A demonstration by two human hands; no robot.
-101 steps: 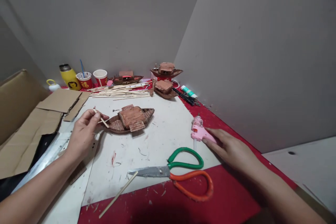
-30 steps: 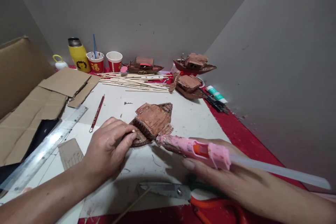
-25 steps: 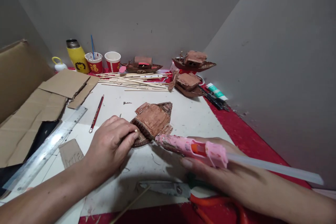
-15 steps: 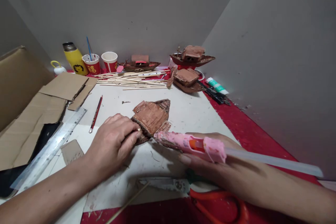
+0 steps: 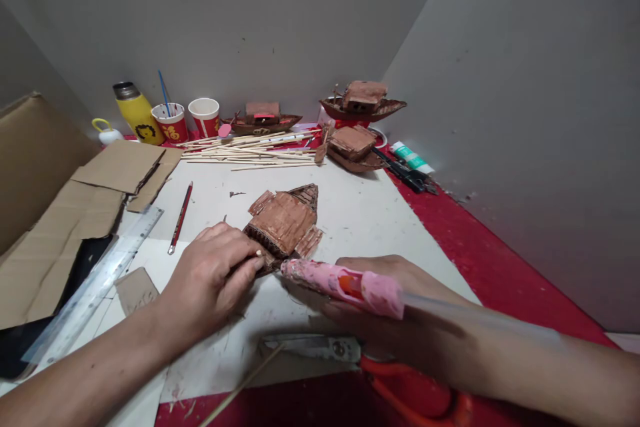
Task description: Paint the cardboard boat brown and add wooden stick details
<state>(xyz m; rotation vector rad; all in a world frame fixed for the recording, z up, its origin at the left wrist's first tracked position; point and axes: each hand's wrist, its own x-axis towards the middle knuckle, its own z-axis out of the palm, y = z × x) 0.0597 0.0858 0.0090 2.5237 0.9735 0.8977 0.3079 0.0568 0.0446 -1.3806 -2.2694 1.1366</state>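
Note:
A brown model boat with a corrugated cardboard roof lies on the white board, its pointed end facing away. My left hand is closed at the boat's near left end, thumb and forefinger pinching a small stick of which only the pale tip shows. In my right hand is a pink hot glue gun, a clear glue stick out of its back. Its nozzle is at the boat's near end, close to the left fingertips; I cannot tell if it touches. The right fingers are mostly hidden under the gun.
Orange-handled scissors and a thin stick lie in front. A ruler, cardboard and a red pencil are at left. Behind are bamboo sticks, paper cups, a yellow bottle and finished boats.
The glue gun has moved slightly left and down, its nozzle going from the boat's right side flap to its near end. The left hand keeps its pinch. The view has shifted slightly.

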